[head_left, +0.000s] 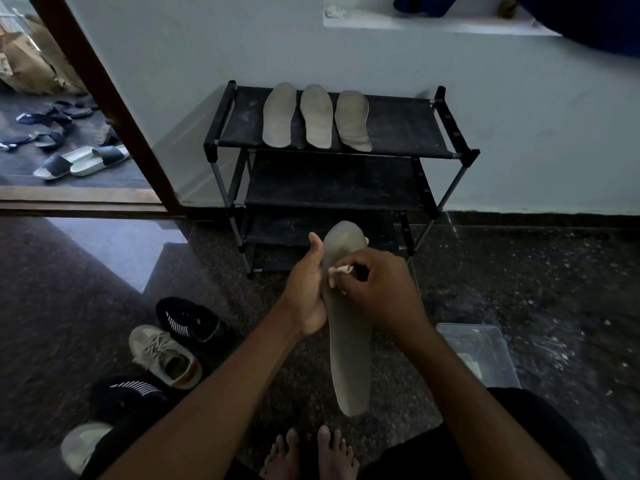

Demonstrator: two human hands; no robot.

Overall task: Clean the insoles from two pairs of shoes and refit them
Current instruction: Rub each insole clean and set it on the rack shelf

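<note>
My left hand (306, 292) grips a long grey insole (349, 348) by its left edge, thumb up beside the toe end. My right hand (377, 289) pinches a small pale cloth (341, 271) against the insole's upper face. Three more grey insoles (317, 116) lie side by side on the top shelf of a black shoe rack (398, 129). On the floor at my left stand a beige sneaker (164, 356) and a black knit shoe (190, 320). Another black shoe (128, 391) and a pale shoe (83, 445) sit nearer, partly hidden by my arm.
A clear plastic tub (485, 351) sits on the dark speckled floor at my right. My bare feet (308, 455) are at the bottom. A doorway at the left opens onto several slippers (83, 161). A white wall stands behind the rack.
</note>
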